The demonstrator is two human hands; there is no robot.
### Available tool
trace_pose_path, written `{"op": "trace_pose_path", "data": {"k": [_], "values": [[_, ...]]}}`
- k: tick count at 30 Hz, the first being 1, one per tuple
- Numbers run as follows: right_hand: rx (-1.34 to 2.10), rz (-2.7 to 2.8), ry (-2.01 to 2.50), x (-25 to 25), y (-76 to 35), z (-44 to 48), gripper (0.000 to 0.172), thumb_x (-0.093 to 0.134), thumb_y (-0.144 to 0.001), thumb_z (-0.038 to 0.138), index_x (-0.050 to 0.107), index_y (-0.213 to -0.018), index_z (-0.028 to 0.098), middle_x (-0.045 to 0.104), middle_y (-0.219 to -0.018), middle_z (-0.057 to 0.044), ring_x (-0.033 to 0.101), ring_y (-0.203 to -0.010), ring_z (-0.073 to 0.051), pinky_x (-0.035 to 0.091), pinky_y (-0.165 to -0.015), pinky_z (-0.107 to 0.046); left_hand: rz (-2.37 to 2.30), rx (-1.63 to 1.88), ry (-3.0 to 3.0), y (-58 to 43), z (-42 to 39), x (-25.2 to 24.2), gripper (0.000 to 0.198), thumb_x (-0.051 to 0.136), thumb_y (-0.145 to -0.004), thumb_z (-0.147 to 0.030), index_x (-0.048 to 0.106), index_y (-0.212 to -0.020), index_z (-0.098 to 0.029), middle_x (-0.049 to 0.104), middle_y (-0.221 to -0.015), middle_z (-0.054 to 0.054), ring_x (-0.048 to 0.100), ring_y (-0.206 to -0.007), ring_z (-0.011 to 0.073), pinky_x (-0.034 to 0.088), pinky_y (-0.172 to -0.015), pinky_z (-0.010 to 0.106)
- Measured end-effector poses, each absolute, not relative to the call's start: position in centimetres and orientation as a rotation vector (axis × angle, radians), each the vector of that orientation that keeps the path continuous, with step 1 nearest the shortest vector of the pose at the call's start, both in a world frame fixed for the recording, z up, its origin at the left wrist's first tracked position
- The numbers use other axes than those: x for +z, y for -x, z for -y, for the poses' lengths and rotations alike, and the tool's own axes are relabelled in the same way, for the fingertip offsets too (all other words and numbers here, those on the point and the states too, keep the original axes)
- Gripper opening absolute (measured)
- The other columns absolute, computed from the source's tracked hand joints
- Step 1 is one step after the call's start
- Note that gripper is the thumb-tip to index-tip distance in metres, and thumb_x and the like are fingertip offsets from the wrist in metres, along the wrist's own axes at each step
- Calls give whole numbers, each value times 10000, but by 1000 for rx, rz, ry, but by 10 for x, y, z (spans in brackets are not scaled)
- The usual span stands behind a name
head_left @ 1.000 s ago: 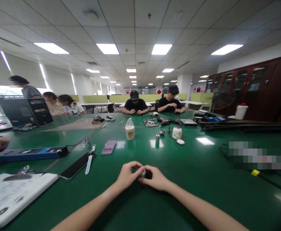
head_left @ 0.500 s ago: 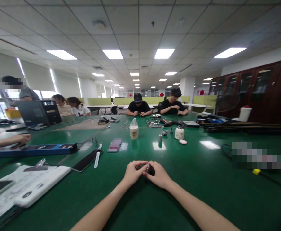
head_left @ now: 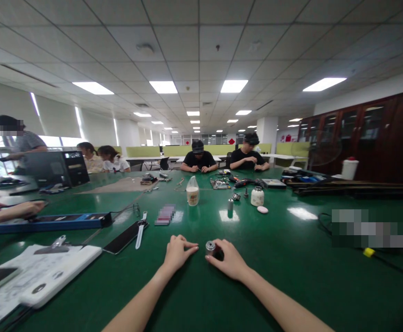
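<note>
- The metal cylinder (head_left: 210, 249) is in front of the wearer, upright, its ringed end facing up; whether its base touches the bench (head_left: 201, 302) is hard to tell.
- The right hand (head_left: 231, 261) has its fingers curled around the far side and its thumb at the near side, pinching the cylinder; the dark area inside this grip is too unclear to name.
- The left hand (head_left: 177, 252) is just beside the cylinder, not touching it, with thumb and index tips pointing at it and close together; whether they meet, or pinch something tiny, I cannot tell.
- The step in hand looks like one-handed holding of the cylinder, with the left hand free of it.
- Any further two-handed handling would call for the right grip to stay steady and the left fingers to spread enough to take the upper end.
- Beyond, well apart, stand a smaller cylinder (head_left: 230, 206), a bagged cup (head_left: 193, 196) and a white jar (head_left: 257, 197), with a pink disc (head_left: 262, 210) lying near the jar.
</note>
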State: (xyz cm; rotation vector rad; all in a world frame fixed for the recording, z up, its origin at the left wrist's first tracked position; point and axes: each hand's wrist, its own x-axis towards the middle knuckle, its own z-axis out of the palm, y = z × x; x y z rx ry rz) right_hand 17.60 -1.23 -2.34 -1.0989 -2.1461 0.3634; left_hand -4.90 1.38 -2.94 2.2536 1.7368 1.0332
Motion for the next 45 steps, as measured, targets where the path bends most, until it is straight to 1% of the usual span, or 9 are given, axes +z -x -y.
{"op": "trace_pose_path", "data": {"k": [6, 11, 14, 28, 30, 34, 36, 40, 45], "values": [[351, 2162, 1138, -24, -177, 13, 297, 641, -800, 432, 628, -1008, 221, 641, -957, -51, 541, -902, -232, 399, -814, -379, -1812, 1034, -2265, 43, -12, -36, 226, 636, -780, -455, 778, -888, -315, 643, -838, 75, 515, -861, 262, 413, -752, 362], [369, 2191, 1112, -26, -178, 11, 299, 643, -808, 400, 623, -1058, 236, 647, -991, -42, 533, -930, -231, 389, -834, -380, -1380, 1322, -2255, 22, 3, -23, 218, 517, -895, -315, 716, -952, -244, 692, -943, 46, 596, -925, 208, 453, -862, 341], [375, 2217, 1089, -28, -180, 9, 292, 627, -825, 390, 615, -1078, 246, 649, -1016, -38, 527, -957, -232, 387, -841, -378, -1244, 1369, -2230, 7, 15, -17, 197, 492, -912, -283, 673, -970, -230, 694, -980, 38, 621, -936, 187, 474, -856, 311], [376, 2246, 1074, -29, -183, 7, 230, 634, -815, 387, 629, -985, 232, 640, -973, -37, 532, -945, -222, 409, -864, -380, -1186, 1364, -2175, -6, 18, -20, 223, 472, -920, -327, 640, -1007, -208, 697, -957, 37, 650, -864, 171, 507, -774, 278], [418, 2247, 1065, -28, -185, 6, 279, 659, -790, 390, 630, -1022, 238, 638, -995, -37, 541, -957, -224, 415, -877, -389, -1178, 1350, -2190, -5, 19, -19, 234, 472, -918, -335, 648, -1009, -211, 695, -970, 38, 645, -872, 173, 505, -779, 280], [570, 2142, 988, -24, -189, 4, 492, 713, -729, 317, 568, -1193, 242, 624, -1094, -48, 574, -979, -209, 442, -898, -374, -1151, 1304, -2220, -2, 21, -17, 274, 451, -928, -348, 666, -1038, -218, 684, -1016, 58, 629, -912, 182, 493, -806, 288], [609, 2057, 940, -21, -190, 3, 521, 698, -732, 261, 542, -1228, 238, 625, -1105, -45, 588, -983, -195, 450, -910, -359, -1138, 1269, -2223, -1, 22, -18, 281, 485, -911, -352, 646, -1096, -216, 674, -1047, 67, 628, -891, 180, 495, -782, 282], [523, 1975, 916, -17, -187, 3, 385, 651, -765, 230, 605, -1147, 235, 652, -1027, -35, 603, -956, -188, 455, -911, -355, -1153, 1223, -2168, -1, 23, -20, 362, 542, -875, -392, 584, -1183, -206, 666, -1072, 71, 628, -859, 178, 496, -699, 262], [462, 1910, 980, -12, -185, 1, 244, 625, -817, 321, 677, -1035, 226, 667, -989, -43, 612, -884, -184, 479, -848, -337, -1195, 1201, -2133, -1, 20, -21, 384, 503, -894, -426, 574, -1196, -199, 687, -940, 45, 624, -771, 158, 481, -667, 249]]}}
